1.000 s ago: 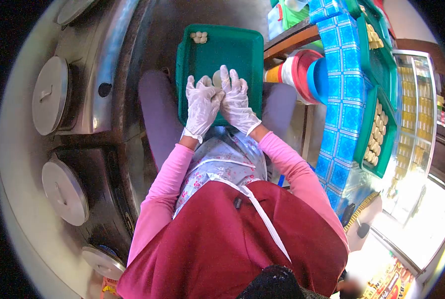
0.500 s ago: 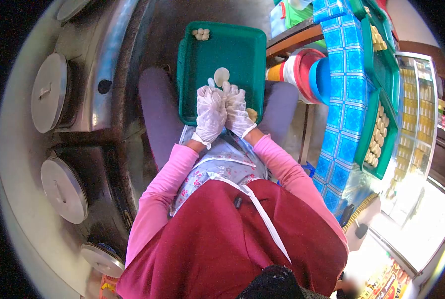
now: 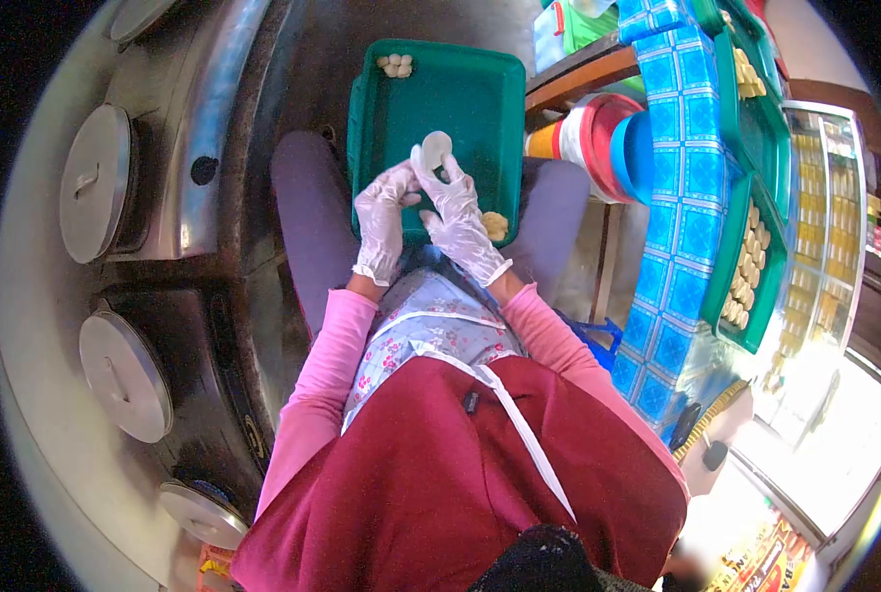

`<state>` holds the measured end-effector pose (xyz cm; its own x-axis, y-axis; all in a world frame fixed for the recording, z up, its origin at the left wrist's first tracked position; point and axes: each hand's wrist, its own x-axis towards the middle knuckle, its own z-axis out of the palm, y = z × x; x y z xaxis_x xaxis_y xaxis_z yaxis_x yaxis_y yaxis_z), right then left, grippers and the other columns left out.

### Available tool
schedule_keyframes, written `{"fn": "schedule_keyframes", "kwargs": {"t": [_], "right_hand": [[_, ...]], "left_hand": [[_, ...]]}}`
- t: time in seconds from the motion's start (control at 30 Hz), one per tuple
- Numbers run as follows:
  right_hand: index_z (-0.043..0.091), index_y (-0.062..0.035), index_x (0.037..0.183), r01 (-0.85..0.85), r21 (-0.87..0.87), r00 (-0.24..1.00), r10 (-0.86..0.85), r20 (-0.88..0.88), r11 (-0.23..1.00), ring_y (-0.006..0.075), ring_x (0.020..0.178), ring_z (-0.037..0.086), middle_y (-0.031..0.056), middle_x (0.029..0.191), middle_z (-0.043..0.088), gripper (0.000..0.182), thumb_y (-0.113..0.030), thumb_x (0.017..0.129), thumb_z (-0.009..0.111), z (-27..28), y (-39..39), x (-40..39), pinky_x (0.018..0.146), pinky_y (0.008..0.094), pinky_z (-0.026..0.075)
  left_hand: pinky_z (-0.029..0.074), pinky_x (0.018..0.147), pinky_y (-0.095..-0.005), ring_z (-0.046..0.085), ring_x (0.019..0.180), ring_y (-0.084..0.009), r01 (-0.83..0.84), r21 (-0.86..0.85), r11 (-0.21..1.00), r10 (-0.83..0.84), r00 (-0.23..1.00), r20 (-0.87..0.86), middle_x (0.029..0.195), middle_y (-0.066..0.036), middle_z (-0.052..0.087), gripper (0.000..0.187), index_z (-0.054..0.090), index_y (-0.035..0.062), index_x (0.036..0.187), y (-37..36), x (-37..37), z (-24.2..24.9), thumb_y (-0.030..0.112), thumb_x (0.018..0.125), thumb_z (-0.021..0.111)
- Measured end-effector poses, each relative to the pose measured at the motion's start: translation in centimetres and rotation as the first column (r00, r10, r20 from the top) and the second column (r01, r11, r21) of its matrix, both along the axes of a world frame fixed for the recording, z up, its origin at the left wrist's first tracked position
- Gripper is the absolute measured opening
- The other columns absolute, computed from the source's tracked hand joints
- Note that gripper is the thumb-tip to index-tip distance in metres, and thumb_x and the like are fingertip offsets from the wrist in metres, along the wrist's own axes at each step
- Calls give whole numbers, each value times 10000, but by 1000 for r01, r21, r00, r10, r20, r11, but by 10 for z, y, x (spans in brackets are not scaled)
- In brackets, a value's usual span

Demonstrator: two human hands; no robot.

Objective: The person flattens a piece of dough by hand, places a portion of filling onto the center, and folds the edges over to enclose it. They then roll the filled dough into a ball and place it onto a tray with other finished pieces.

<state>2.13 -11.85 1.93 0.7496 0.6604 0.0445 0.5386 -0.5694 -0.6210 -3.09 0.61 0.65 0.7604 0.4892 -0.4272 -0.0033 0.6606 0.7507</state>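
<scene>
Both hands wear thin clear gloves over a green tray on the lap. A flat pale dough disc is at the fingertips of my right hand, whose fingers are bent around its lower edge. My left hand is just to the left, fingers curled, its fingertips close to the right hand; whether they hold anything is too small to tell. Several small white balls sit in the tray's far left corner. A yellowish lump lies at the near right corner, beside my right hand.
Round metal lids top the equipment at the left. On the right, a blue checked cloth covers a table holding green trays with pale pieces. Red and blue round containers are beneath its edge.
My hands have moved apart from their pressed-together position. The left hand shifted left, and the right hand's fingers now reach up to the disc. The yellowish lump shows more fully.
</scene>
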Motion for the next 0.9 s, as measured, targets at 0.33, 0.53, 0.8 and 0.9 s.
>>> {"fn": "schedule_keyframes", "kwargs": {"t": [0.33, 0.53, 0.8, 0.9], "right_hand": [[313, -318, 1593, 5, -299, 959, 80, 271, 954, 467, 1197, 492, 348, 1493, 335, 940, -23, 767, 650, 6, -3, -8, 967, 511, 428], [441, -268, 1524, 84, -161, 983, -56, 173, 983, 481, 1205, 494, 358, 1485, 364, 796, -45, 797, 674, 13, 1, -7, 994, 536, 404], [638, -292, 1361, 58, 84, 989, -68, 131, 995, 433, 1223, 480, 246, 1440, 460, 644, -58, 766, 713, 6, -7, -1, 1010, 512, 386], [612, -310, 1402, 67, 30, 979, -71, 189, 997, 419, 1263, 449, 255, 1413, 478, 653, -85, 794, 689, 18, -9, 0, 1029, 499, 353]], "left_hand": [[463, 627, -255, 573, 682, -76, 101, 434, 895, -13, 979, -202, 765, -18, 677, 205, 734, -7, 894, 4, 2, 4, 174, 971, 681], [444, 621, -265, 524, 686, -85, 157, 459, 874, -93, 983, -159, 770, -10, 612, 195, 633, 12, 885, -7, 5, -7, 147, 1017, 587], [463, 621, -272, 546, 708, -77, 158, 313, 936, -142, 987, -71, 806, -13, 624, 174, 637, 7, 915, -13, -7, 8, 142, 1014, 589], [491, 671, -265, 596, 746, -91, 134, 405, 905, -99, 989, -108, 863, -31, 667, 156, 667, -8, 1015, -15, -6, 26, 141, 993, 627]]}}
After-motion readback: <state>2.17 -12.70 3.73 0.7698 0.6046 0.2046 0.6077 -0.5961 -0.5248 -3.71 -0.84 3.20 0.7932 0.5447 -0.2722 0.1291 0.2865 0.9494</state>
